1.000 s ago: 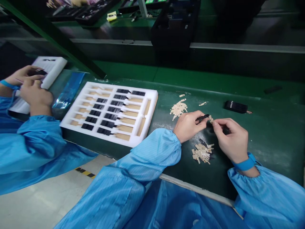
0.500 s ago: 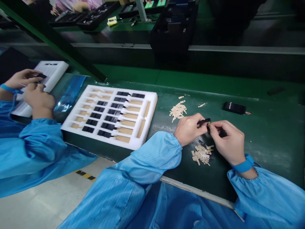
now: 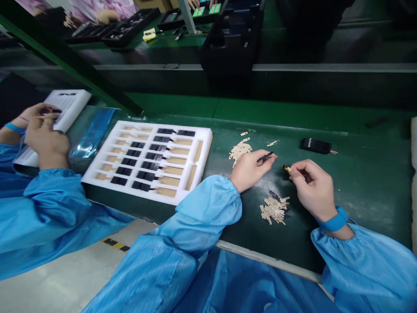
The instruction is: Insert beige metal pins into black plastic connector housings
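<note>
Seeing left hand [image 3: 249,168] fingers pinched shut on a thin black strip [image 3: 266,156], tip pointing to 2 o'clock. Right hand [image 3: 311,188] pinched on a small piece [image 3: 287,169] with an orange end, just apart from the strip. Beige tab pile [image 3: 274,209] at 6 o'clock of both hands, second pile [image 3: 240,149] at 11. I can't make out what the small piece is; no readable markings anywhere.

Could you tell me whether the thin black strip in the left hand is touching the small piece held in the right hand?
Apart. The head view shows bare green table between the black strip in the left hand and the small piece in the right hand.
</note>
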Demonstrator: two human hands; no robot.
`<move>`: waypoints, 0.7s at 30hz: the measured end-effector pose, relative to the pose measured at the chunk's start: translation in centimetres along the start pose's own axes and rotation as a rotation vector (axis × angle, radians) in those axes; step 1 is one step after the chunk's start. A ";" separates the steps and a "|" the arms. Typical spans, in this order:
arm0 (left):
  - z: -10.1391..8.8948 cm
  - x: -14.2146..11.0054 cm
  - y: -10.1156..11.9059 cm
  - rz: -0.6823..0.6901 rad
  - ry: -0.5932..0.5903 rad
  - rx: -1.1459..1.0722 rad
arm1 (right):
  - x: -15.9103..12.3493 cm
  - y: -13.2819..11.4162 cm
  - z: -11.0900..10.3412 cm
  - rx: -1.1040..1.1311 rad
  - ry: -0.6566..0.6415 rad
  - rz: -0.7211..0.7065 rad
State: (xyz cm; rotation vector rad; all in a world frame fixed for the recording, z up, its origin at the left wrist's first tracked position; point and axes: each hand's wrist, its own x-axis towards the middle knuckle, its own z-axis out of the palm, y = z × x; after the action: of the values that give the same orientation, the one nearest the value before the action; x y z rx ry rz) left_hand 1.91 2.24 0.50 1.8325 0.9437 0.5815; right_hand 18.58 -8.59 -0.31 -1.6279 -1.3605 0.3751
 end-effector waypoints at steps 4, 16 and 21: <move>0.9 -0.3 0.1 -0.013 -0.174 -0.170 | 0.1 -0.1 -0.2 -0.005 -0.040 -0.054; 1.0 -0.8 0.6 -0.013 -0.042 -0.027 | -0.2 -0.8 0.2 -0.109 0.000 -0.082; 1.2 -1.0 0.9 0.039 -0.029 0.087 | -0.4 -0.5 0.3 -0.145 -0.035 -0.128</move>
State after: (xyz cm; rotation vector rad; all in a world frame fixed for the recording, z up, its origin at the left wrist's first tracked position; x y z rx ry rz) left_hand 2.52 0.53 0.76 1.9359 0.9284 0.5438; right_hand 17.95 -8.81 -0.17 -1.6474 -1.5402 0.2345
